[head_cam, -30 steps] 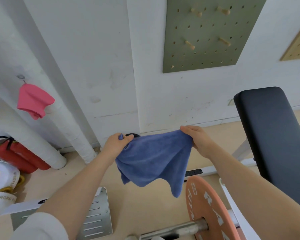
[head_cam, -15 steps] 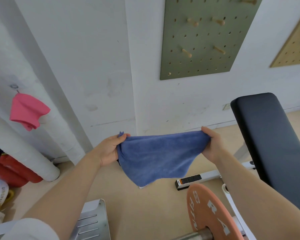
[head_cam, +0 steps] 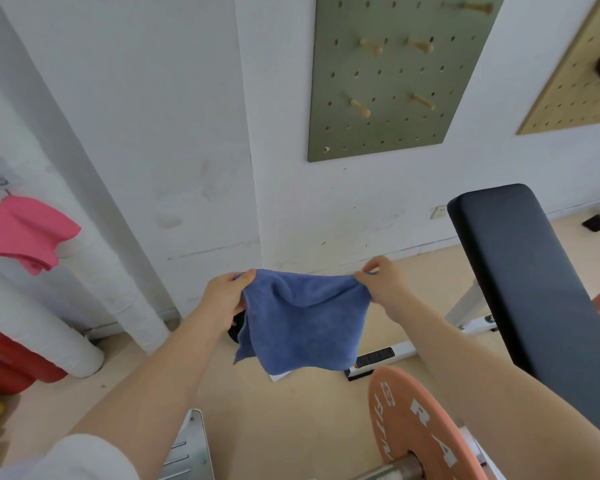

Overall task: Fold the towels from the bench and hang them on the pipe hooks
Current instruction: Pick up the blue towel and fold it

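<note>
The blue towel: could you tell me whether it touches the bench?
Apart. The head view shows the blue towel held by both hands, with floor visible between it and the bench.

floor [head_cam: 291,427]: tan | on it: bench [head_cam: 520,271] frame, white pipe [head_cam: 42,334] base

Open air toward pink towel [head_cam: 28,230]; bench [head_cam: 520,285] crowding right side

- Blue towel [head_cam: 305,323]: soft terry, held in the air by its upper corners, top edge sagging between them, body hanging folded over.
- Pink towel [head_cam: 28,233]: folded, hanging from a hook [head_cam: 0,183] on the white pipe [head_cam: 94,271].
- Bench [head_cam: 530,289]: dark padded top, bare.
</note>
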### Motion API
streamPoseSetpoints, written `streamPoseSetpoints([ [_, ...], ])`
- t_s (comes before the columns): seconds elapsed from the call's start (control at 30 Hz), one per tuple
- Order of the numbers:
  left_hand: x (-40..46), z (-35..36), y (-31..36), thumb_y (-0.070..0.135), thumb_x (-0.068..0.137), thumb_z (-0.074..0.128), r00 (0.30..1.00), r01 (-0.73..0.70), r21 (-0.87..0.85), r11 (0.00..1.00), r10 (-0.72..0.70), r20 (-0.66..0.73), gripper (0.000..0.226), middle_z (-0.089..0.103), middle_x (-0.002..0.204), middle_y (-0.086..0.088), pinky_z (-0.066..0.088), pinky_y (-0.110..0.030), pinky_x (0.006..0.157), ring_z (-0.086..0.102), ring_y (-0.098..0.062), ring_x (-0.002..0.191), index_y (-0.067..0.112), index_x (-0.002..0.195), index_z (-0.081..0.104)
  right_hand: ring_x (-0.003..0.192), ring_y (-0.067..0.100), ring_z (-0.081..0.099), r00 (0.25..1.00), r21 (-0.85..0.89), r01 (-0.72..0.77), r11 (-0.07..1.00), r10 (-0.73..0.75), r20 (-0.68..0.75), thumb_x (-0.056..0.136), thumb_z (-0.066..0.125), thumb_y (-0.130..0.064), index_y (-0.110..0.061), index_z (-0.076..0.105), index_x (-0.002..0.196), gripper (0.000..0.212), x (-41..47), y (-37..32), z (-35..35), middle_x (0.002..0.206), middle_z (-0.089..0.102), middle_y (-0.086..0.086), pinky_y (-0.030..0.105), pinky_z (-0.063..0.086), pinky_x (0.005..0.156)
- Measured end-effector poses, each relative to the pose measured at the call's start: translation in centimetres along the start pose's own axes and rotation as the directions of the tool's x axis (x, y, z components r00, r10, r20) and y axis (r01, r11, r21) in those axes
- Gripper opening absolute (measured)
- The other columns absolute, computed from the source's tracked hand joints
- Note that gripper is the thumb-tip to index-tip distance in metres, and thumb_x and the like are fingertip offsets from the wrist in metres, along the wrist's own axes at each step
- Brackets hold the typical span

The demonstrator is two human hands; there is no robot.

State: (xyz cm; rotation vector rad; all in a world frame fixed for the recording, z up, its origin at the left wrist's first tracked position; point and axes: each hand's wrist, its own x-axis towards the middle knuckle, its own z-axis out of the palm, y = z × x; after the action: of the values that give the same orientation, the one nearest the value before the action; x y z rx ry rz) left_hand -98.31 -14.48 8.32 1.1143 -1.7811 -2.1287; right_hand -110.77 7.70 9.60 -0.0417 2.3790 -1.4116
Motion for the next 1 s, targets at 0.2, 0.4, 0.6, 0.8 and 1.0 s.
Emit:
streamPoseSetpoints([
  [0.2, -2.0, 3.7, 1.0, 0.013, 0.096, 0.046, 0.968, -0.163, 0.085, 0.983, 0.142, 0.206, 0.024, 0.066, 0.098, -0.018, 0.052, -0.036, 0.087, 0.063, -0.026, 0.091, -0.002, 0.104, 0.063, 0.067, 0.014, 0.06, 0.921, 0.218, 0.088, 0.972, -0.163, 0.353, 0.091, 0.048, -0.002, -0.016, 0.06, 0.079, 0.022, -3.8, -3.9, 2.6, 0.075, 0.059, 0.005, 0.025, 0.058, 0.063],
  [0.4, -3.4, 4.6, 1.5, 0.011, 0.098, 0.042, 0.93, -0.256, 0.082, 0.963, 0.222, 0.292, 0.025, 0.069, 0.09, -0.005, 0.055, -0.014, 0.07, 0.066, -0.014, 0.083, 0.006, 0.108, 0.064, 0.082, 0.012, 0.061, 0.864, 0.133, 0.259, 0.957, -0.291, 0.411, 0.08, 0.045, 0.008, -0.016, 0.065, 0.097, 0.036, -5.0, -4.8, 3.1, 0.084, 0.065, 0.003, 0.014, 0.05, 0.073],
  [0.6, -3.9, 3.0, 0.9, 0.013, 0.094, 0.05, 0.899, -0.347, 0.245, 0.906, 0.246, 0.364, 0.019, 0.07, 0.083, 0.004, 0.052, -0.022, 0.077, 0.064, -0.009, 0.076, 0.021, 0.091, 0.067, 0.089, 0.018, 0.05, 0.829, -0.306, 0.545, 0.781, -0.446, 0.338, 0.08, 0.067, -0.018, -0.013, 0.072, 0.088, 0.01, -4.9, -3.6, 3.6, 0.092, 0.058, 0.006, 0.03, 0.043, 0.081],
  [0.8, -5.1, 2.2, 2.0, 0.013, 0.089, 0.058, 0.828, -0.533, 0.342, 0.774, 0.393, 0.401, 0.016, 0.069, 0.08, 0.014, 0.046, -0.005, 0.066, 0.063, 0.008, 0.07, 0.024, 0.085, 0.068, 0.089, 0.016, 0.056, 0.766, -0.042, 0.479, 0.877, -0.394, 0.507, 0.078, 0.066, -0.007, -0.027, 0.059, 0.063, 0.025, -5.9, -4.1, 3.6, 0.095, 0.065, 0.005, 0.027, 0.043, 0.084],
  [1.0, -6.0, 1.8, 2.2, 0.019, 0.085, 0.065, 0.803, -0.596, 0.327, 0.734, 0.531, 0.271, 0.013, 0.066, 0.078, 0.008, 0.043, -0.006, 0.057, 0.059, -0.004, 0.063, 0.025, 0.08, 0.055, 0.077, 0.019, 0.052, 0.817, 0.11, 0.367, 0.924, -0.377, 0.437, 0.07, 0.062, -0.018, -0.016, 0.061, 0.068, 0.003, -6.1, -4.8, 4.2, 0.076, 0.058, 0.011, 0.033, 0.042, 0.073],
])
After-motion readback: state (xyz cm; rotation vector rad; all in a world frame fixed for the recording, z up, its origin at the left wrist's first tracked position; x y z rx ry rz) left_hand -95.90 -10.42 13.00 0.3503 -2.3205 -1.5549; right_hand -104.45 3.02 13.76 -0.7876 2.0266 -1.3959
